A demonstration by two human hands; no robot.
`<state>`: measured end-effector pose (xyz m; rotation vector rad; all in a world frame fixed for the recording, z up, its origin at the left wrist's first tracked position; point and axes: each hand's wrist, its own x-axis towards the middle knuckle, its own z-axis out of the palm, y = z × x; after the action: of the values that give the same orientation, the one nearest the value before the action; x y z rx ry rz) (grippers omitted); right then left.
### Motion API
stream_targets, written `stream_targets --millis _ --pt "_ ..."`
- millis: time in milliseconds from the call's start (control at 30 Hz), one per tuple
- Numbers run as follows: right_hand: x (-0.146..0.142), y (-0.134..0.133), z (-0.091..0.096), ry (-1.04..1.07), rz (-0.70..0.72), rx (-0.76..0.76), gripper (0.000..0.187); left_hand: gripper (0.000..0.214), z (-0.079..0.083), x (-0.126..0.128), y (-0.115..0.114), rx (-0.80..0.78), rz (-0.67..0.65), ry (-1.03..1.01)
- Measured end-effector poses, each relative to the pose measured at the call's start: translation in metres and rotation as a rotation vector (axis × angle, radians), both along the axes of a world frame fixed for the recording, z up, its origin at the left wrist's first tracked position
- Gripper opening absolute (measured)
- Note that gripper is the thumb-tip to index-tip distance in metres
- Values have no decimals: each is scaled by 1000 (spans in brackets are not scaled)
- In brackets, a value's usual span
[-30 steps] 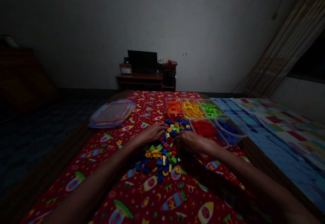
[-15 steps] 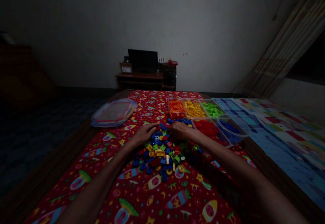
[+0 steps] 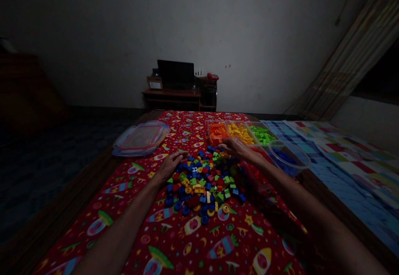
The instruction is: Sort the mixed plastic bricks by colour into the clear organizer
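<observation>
A pile of mixed toy building bricks [image 3: 199, 183] in blue, green, yellow and red lies on the red patterned cloth [image 3: 174, 246]. At the pile's left edge rests my left hand [image 3: 170, 164], open, its fingers stretched towards the bricks. My right hand [image 3: 236, 147] is over the far right of the pile, close to the containers, with its fingers bent together; whatever they hold is too dark and small to make out. Beyond it stand containers of orange bricks [image 3: 218, 132], yellow bricks [image 3: 240, 133] and green bricks [image 3: 262, 135]. My right forearm partly covers the container of red bricks [image 3: 263, 154].
A round-cornered clear tub with blue bricks [image 3: 284, 157] stands at the right edge of the cloth. Stacked clear lids [image 3: 141, 138] lie at the left. A bed with a checked blue cover [image 3: 336, 179] adjoins on the right. A desk with a monitor [image 3: 176, 74] stands by the wall.
My right hand has moved right and away from me, towards the containers. My left hand has drawn back a little to the left, uncovering more of the bricks.
</observation>
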<state>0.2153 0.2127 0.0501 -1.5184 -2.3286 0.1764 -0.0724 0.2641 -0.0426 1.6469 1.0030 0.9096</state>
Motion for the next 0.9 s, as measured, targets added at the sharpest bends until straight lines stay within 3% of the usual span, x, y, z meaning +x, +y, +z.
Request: stream_targets --millis 133,367,433,600,733,900 --pt "20 15 7 -42 -133 94 45 56 1 -1 -1 12 -1 6" --pt "63 41 21 -314 -417 152 29 56 0 -1 1 -10 0 -12" --pt "62 39 16 -309 -367 191 33 56 0 -1 0 -18 2 -18" --pt "28 20 -18 -219 -37 151 26 56 0 -1 0 -32 -7 -40" --pt "2 3 -44 -319 85 118 19 54 -1 -2 0 -17 -2 -24" --pt "7 1 -40 -250 156 177 20 53 -3 -3 2 -4 -4 -3"
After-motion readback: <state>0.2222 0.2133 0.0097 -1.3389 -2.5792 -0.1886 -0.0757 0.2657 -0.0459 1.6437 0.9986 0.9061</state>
